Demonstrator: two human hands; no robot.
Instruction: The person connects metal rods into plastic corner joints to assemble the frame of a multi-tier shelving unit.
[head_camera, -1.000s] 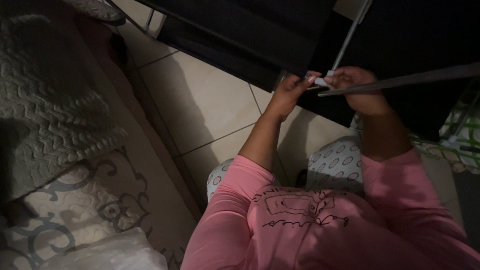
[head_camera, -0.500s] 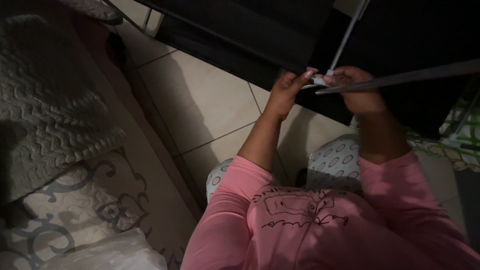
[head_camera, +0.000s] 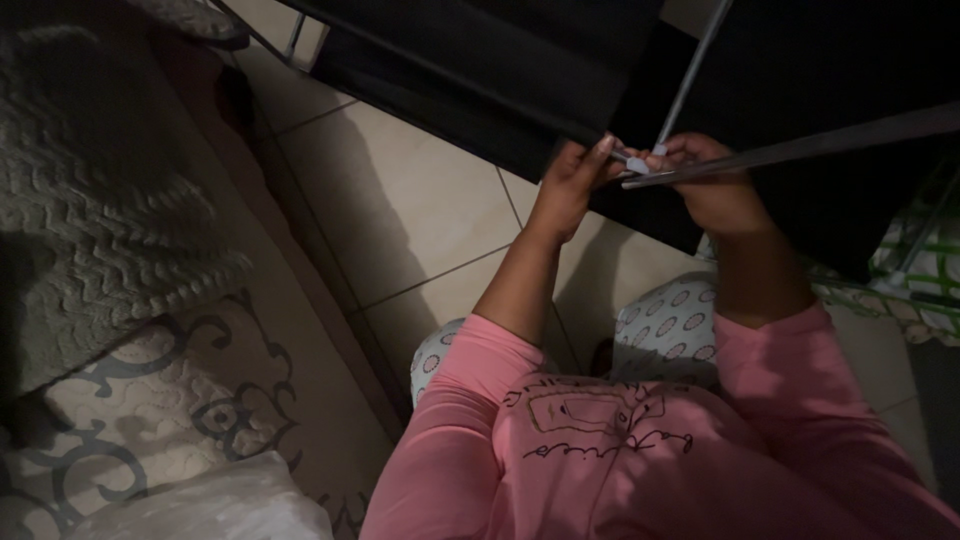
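Metal rods (head_camera: 800, 148) pinched between left hand (head_camera: 570, 185) and right hand (head_camera: 712, 185).

We look steeply down from our head, close above the tiled floor (head_camera: 400, 210), with the mattress (head_camera: 150, 400) left of it.

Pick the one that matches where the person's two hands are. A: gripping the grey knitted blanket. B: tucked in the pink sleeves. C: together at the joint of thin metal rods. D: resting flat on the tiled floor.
C: the left hand and right hand meet at the grey connector joining the metal rods, above the floor.
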